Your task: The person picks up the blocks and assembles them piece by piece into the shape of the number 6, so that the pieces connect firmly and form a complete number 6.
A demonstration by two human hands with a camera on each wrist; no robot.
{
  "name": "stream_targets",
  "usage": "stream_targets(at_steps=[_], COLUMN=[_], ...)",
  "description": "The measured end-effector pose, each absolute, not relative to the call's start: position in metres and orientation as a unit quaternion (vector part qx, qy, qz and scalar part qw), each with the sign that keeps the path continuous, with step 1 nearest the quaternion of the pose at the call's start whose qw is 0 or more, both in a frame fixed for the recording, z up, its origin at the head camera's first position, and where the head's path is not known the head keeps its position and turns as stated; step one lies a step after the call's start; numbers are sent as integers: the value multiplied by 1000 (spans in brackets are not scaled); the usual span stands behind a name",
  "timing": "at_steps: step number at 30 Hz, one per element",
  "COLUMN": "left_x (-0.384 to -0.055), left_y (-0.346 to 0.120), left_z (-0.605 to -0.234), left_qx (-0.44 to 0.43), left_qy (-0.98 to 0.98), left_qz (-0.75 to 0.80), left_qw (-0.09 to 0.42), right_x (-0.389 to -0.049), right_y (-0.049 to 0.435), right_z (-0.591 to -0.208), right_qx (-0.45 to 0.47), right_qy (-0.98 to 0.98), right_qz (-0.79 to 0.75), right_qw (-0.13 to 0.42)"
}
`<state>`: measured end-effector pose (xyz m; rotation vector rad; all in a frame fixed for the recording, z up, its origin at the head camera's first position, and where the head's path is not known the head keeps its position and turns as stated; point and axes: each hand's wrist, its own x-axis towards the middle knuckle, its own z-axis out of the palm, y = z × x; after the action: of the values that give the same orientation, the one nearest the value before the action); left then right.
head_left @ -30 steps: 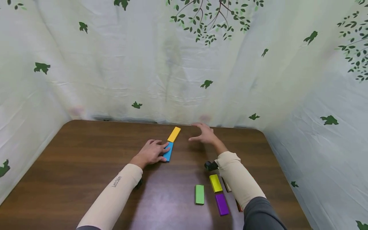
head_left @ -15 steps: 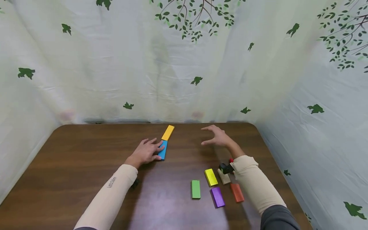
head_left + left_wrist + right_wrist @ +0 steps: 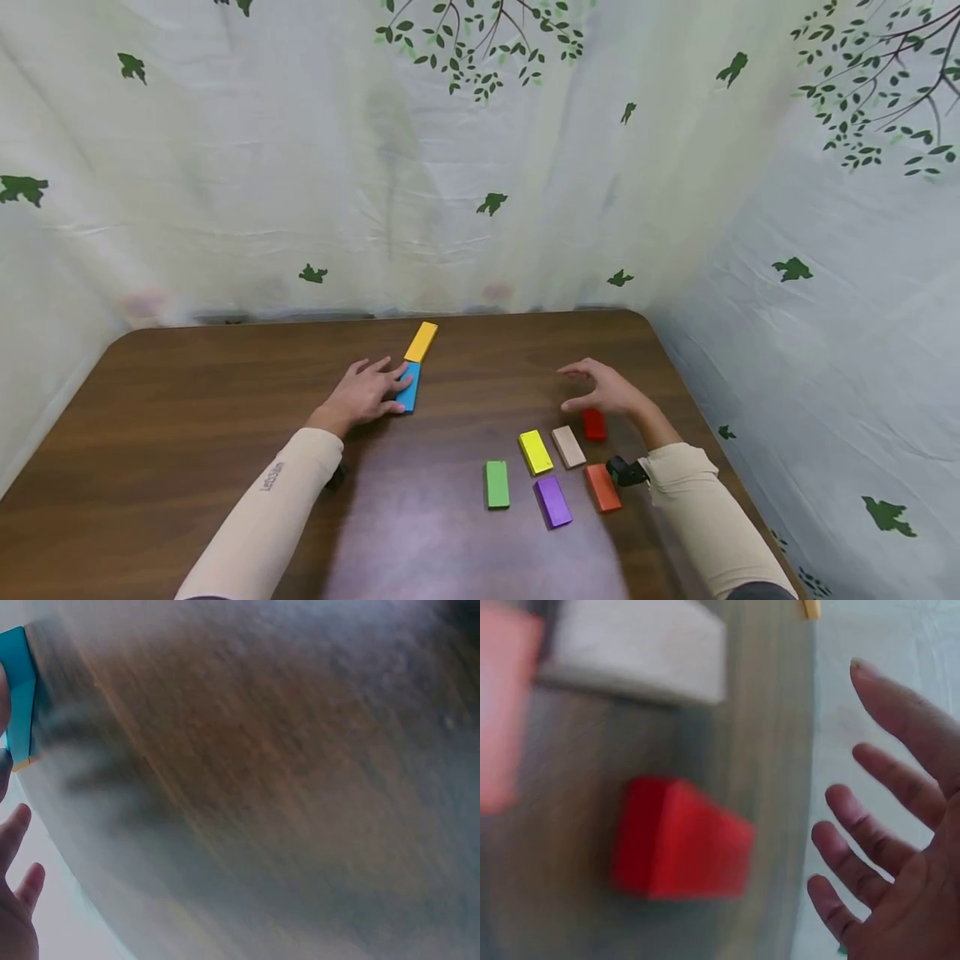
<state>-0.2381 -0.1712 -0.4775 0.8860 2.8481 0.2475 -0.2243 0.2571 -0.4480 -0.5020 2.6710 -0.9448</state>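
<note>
In the head view, a blue block [image 3: 408,388] lies end to end with an orange-yellow block [image 3: 421,342] near the table's back. My left hand [image 3: 362,395] rests on the blue block, thumb at its near end, index finger across it, other fingers spread. At the left edge of the left wrist view, the blue block [image 3: 20,690] is partly covered by fingers. My right hand [image 3: 604,388] hovers empty, fingers apart, just beyond a red block [image 3: 595,425]. In the right wrist view, that red block [image 3: 682,844] sits below the spread fingers of my right hand [image 3: 907,840].
Several loose blocks lie on the brown table [image 3: 225,400]: yellow [image 3: 536,452], beige [image 3: 568,447], green [image 3: 497,485], purple [image 3: 553,502] and orange-red [image 3: 602,487]. A white leaf-patterned curtain [image 3: 300,167] hangs behind the table and along its sides.
My right hand has moved right, away from the yellow and blue blocks, toward the red block. My left hand stays at the blue block. The head view has turned to the right.
</note>
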Motion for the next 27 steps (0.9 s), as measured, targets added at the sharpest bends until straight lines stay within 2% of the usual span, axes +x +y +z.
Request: stream_targets(at_steps=[5, 18, 27], left_x=[-238, -237, -240], left_y=[-170, -173, -173], left_z=[-479, -477, -472], left_qx=[293, 296, 303], left_qy=[950, 950, 947], left_qz=[83, 67, 55], left_qw=[74, 71, 93], right_x=[-210, -192, -185], right_y=[274, 280, 281], right_z=[-462, -479, -483], right_qx=[-137, -104, -77], right_qy=[935, 945, 946], right_qz=[-311, -298, -303], right_qw=[100, 79, 90])
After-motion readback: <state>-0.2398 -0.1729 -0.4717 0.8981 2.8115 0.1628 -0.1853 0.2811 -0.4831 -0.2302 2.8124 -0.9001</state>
